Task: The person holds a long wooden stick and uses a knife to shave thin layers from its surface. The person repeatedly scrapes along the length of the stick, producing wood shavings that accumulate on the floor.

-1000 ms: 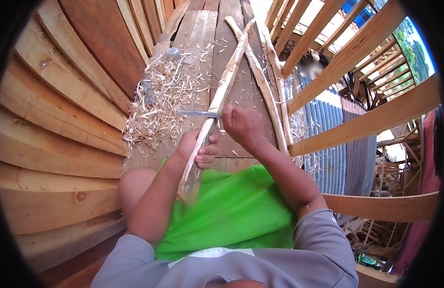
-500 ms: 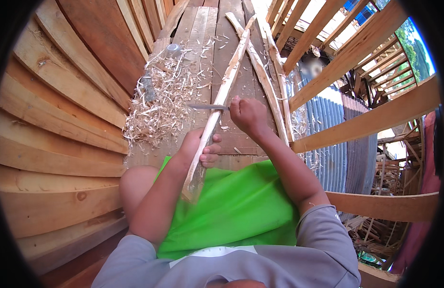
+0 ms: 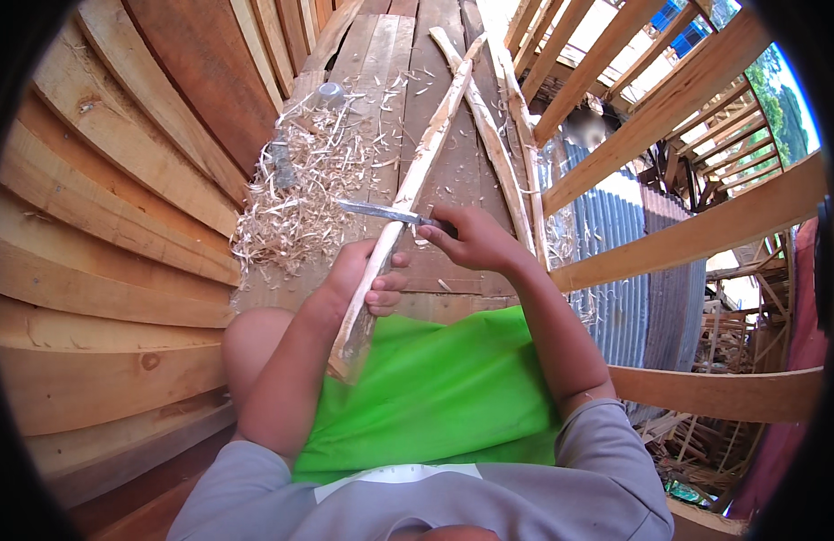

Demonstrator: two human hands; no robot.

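Observation:
A long pale wooden stick (image 3: 428, 149), stripped of bark, slants from above my lap to the far floorboards. My left hand (image 3: 370, 275) wraps round its near part, fingers curled over the right side. The stick's near end rests over green cloth (image 3: 444, 388) on my lap. In my right hand (image 3: 471, 236) is a knife (image 3: 381, 211), gripped by its handle. Its blade lies across the stick, just beyond my left hand, with the tip pointing left. The far part of the stick crosses over a second peeled stick (image 3: 494, 144).
Curly wood shavings (image 3: 295, 198) heap on the plank floor (image 3: 367, 54) at left, with a clear cup (image 3: 329, 95) among them. A board wall (image 3: 119, 243) stands left. Wooden railing slats (image 3: 687, 221) run along the right, above corrugated metal sheets (image 3: 606, 234). Another stick (image 3: 525, 149) lies beside the railing.
My right hand and the knife have come nearer to me along the stick. The blade has turned to show its flat side, and the stick's near end has shifted slightly left.

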